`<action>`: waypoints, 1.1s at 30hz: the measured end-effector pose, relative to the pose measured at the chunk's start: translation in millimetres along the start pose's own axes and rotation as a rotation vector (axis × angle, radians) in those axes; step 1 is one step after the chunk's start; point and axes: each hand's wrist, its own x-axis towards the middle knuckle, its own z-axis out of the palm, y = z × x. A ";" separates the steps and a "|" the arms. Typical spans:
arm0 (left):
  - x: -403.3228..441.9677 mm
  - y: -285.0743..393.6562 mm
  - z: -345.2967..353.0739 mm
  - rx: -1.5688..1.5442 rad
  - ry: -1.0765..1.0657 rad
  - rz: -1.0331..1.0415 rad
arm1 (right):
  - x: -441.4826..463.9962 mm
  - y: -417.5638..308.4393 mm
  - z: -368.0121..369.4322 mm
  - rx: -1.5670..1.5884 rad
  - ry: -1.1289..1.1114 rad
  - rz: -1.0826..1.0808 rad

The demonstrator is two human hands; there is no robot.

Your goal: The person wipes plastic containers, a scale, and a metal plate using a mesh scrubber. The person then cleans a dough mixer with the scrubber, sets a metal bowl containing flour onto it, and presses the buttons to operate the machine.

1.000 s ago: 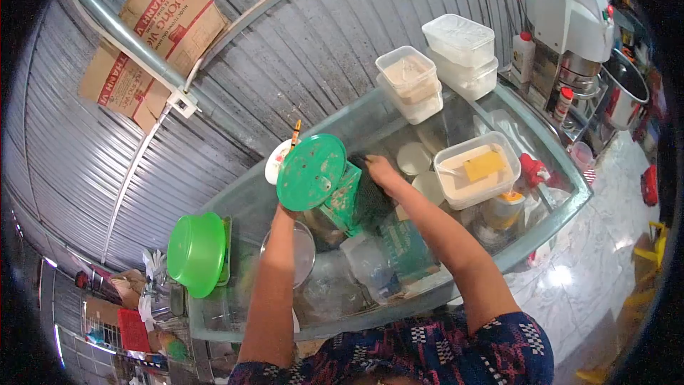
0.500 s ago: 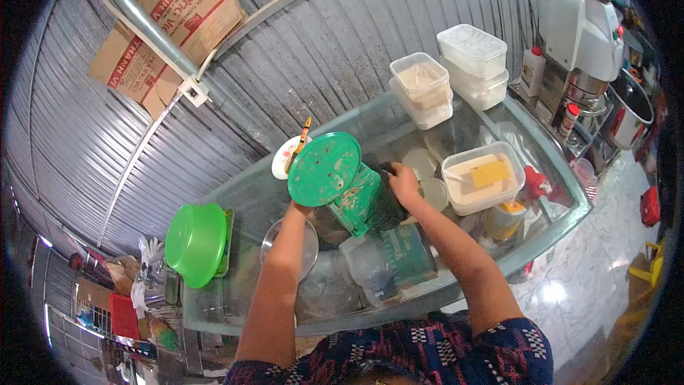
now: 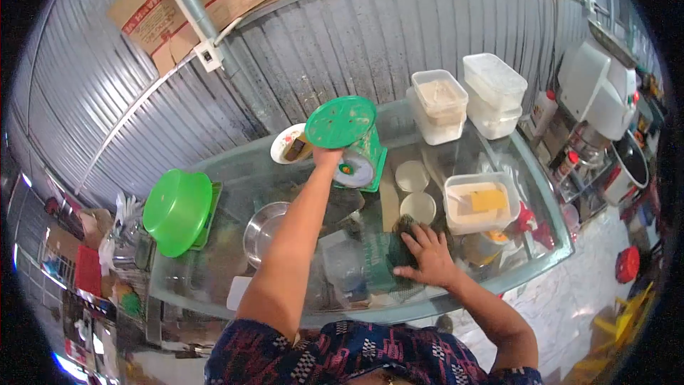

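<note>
A green dial scale (image 3: 370, 160) with a round, stained pan (image 3: 342, 122) stands at the back of the glass-topped counter, its dial facing me. My left hand (image 3: 328, 157) grips the scale just beneath the pan; its fingers are partly hidden. Nearer me, my right hand (image 3: 429, 257) presses down with spread fingers on a dark cloth (image 3: 405, 248), which lies bunched on the glass. Just beyond that hand are two pale round lids (image 3: 417, 208). A white plate (image 3: 285, 144) with a yellow-and-dark tool on it sits left of the scale.
A tub of pale powder with a yellow scraper (image 3: 482, 203) stands right of my right hand. Stacked plastic containers (image 3: 494, 96) line the back. A metal bowl (image 3: 265, 234) and green basin (image 3: 178, 212) are at left. The counter's glass edge (image 3: 531, 271) runs along the right.
The scale has gone from tilted to upright, farther back, with its dial now showing. My right hand has moved toward me with the dark cloth, its fingers more spread. The head view has shifted.
</note>
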 end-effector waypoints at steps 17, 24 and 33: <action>93.7 40.4 41.5 -0.112 0.057 -0.843 | -0.1 -1.8 4.8 -0.073 -0.029 0.049; 101.7 -48.0 95.5 -0.209 0.158 -0.393 | -4.4 3.9 5.4 -0.052 -0.016 0.081; -51.3 121.9 29.5 -0.623 0.180 -0.561 | -20.5 10.5 5.9 -0.046 0.009 -0.010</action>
